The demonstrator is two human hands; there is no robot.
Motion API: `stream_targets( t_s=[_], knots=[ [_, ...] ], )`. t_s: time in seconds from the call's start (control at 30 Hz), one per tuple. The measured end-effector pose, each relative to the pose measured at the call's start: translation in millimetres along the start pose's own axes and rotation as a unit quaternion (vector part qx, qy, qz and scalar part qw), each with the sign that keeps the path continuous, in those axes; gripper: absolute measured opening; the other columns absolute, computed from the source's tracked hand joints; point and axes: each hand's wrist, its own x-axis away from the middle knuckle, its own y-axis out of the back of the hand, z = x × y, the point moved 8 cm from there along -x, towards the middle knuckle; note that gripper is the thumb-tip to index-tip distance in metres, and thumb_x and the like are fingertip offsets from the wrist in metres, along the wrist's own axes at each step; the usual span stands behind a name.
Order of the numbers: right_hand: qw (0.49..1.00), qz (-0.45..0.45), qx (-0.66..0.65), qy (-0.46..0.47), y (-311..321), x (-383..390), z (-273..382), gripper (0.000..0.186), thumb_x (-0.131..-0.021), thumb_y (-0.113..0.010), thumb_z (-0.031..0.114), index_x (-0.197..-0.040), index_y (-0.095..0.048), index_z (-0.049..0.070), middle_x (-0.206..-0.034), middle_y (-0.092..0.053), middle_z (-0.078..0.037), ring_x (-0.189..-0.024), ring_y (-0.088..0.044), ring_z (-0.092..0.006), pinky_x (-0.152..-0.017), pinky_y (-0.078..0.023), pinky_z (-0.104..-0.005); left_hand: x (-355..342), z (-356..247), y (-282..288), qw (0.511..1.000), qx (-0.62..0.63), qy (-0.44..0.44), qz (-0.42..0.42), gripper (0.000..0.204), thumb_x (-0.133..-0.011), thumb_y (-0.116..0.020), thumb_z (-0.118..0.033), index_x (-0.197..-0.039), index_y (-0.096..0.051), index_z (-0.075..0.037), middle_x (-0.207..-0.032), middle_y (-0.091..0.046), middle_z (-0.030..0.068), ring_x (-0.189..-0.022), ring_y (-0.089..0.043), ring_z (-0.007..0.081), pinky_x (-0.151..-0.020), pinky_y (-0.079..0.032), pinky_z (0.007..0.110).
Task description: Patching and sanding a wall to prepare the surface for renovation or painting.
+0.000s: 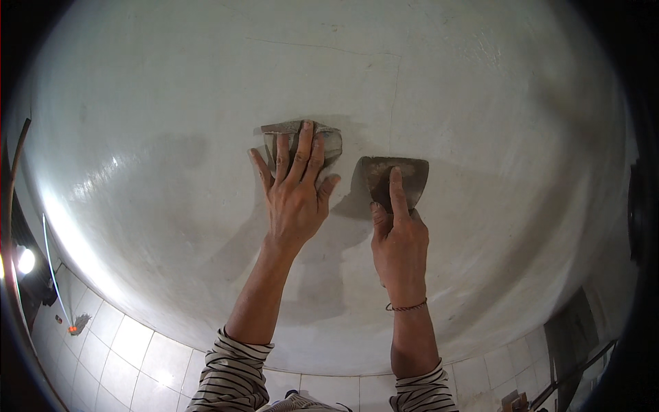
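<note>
A large pale, smooth plastered wall (467,103) fills most of the view. My left hand (295,192) lies with its fingers stretched out and spread over a small grey, creased piece (332,143) with a darker upper strip, pressing it against the wall. What the piece is made of, I cannot make out. Lower and to the right, my right hand (401,244) is closed around a putty knife (412,180), its handle hidden in the palm. The index finger lies straight along the dark, worn blade, whose wide edge points up at the wall.
White tiles (165,357) run along the bottom. A bright lamp (26,260) shines at the far left beside a thin white cable (51,268). Fine cracks cross the upper wall. Dark boards (573,329) and a rod stand at the lower right.
</note>
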Motion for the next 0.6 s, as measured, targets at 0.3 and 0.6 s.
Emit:
stream_targets(
  t_s=[0.3, 0.6],
  knots=[
    [0.994, 0.062, 0.089, -0.019, 11, -19, 18, 0.059, -0.092, -0.051, 0.026, -0.144, -0.023, 0.02, -0.078, -0.059, -0.023, -0.071, -0.064, -0.0346, -0.06, -0.053, -0.0414, -2, 1, -7, 0.999, 0.039, 0.014, -0.031, 0.068, -0.086, -0.043, -0.058, -0.137, -0.039, -0.013, -0.147, -0.029, 0.0027, -0.135, -0.024, 0.0363, -0.105, -0.004, 0.066],
    [0.99, 0.016, 0.128, 0.051, 13, -14, 18, 0.058, -0.09, -0.053, 0.019, -0.142, -0.027, 0.015, -0.072, -0.06, -0.02, -0.067, -0.062, -0.0311, -0.057, -0.052, -0.0407, -2, 3, -6, 0.998, 0.022, 0.022, -0.053, 0.066, -0.085, -0.042, -0.06, -0.135, -0.044, -0.017, -0.145, -0.033, -0.0011, -0.134, -0.028, 0.0324, -0.106, -0.004, 0.065]
  ],
)
